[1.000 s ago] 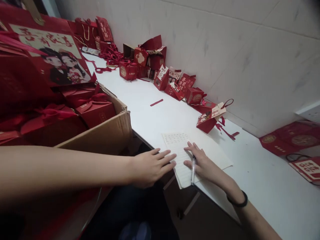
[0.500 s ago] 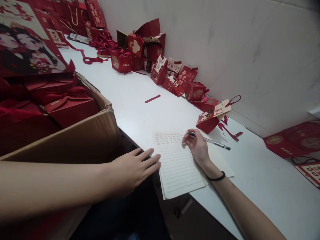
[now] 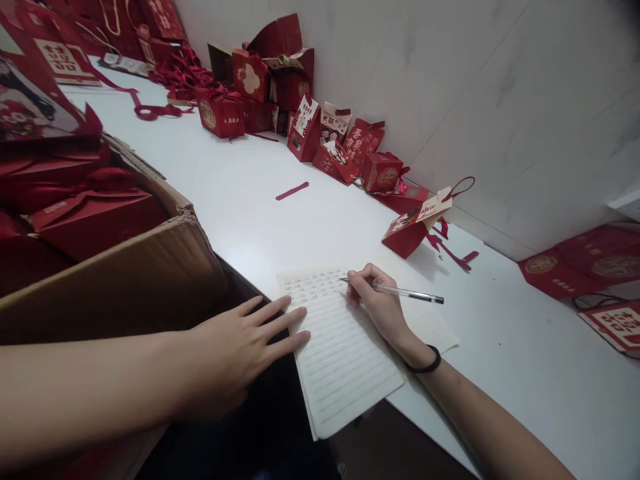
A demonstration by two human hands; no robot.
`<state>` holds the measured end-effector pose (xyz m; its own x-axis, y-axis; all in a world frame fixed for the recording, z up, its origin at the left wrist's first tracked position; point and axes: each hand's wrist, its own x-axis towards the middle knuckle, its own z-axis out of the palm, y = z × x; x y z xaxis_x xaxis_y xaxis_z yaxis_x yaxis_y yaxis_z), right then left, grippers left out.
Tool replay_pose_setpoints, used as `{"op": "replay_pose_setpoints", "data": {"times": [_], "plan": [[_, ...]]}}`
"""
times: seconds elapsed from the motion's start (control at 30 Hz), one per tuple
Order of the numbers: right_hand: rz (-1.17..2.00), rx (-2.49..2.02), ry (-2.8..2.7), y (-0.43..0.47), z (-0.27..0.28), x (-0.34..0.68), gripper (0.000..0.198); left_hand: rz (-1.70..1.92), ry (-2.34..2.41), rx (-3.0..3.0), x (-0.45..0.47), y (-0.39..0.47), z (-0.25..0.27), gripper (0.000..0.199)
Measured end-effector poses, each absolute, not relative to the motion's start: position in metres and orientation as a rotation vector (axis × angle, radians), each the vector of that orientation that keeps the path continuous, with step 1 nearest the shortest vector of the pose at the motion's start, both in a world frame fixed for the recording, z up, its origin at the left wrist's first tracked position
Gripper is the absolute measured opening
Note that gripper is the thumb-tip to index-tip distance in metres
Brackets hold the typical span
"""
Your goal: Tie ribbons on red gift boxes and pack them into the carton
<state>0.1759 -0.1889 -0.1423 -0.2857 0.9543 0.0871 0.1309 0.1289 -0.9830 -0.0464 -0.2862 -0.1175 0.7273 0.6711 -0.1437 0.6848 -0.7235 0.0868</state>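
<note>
Lined paper sheets (image 3: pixel 345 373) lie at the table's near edge, their lower corner jutting past it. Several rows of small handwriting fill the top of the upper sheet. My right hand (image 3: pixel 379 303), with a black band at the wrist, grips a clear pen (image 3: pixel 413 294) whose tip points left, at or just over the written rows. My left hand (image 3: pixel 250 343) lies with fingers spread, its fingertips on the left margin of the paper.
A cardboard carton (image 3: pixel 170 260) of red gift boxes stands at the left. Small red boxes (image 3: pixel 383 172) line the marbled wall, with a red ribbon heap (image 3: pixel 187 77) farther back. One tilted red box (image 3: pixel 407 233) sits beyond the paper. A ribbon strip (image 3: pixel 293 191) lies mid-table.
The pen has turned in my right hand from a loose hold to a writing grip, its tip now at the rows. My left hand's fingers have spread wider. The view has shifted slightly right.
</note>
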Motion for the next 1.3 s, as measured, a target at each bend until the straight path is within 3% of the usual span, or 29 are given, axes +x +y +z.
{"op": "replay_pose_setpoints", "data": {"times": [0.17, 1.3], "plan": [[1.028, -1.168, -1.669, -0.18, -0.143, 0.179, 0.034, -0.23, 1.092, 2.717, -0.046, -0.285, -0.117, 0.086], [0.81, -1.277, -1.759, -0.18, -0.144, 0.176, 0.032, -0.278, 1.128, 2.631, -0.041, -0.286, -0.108, 0.093]]}}
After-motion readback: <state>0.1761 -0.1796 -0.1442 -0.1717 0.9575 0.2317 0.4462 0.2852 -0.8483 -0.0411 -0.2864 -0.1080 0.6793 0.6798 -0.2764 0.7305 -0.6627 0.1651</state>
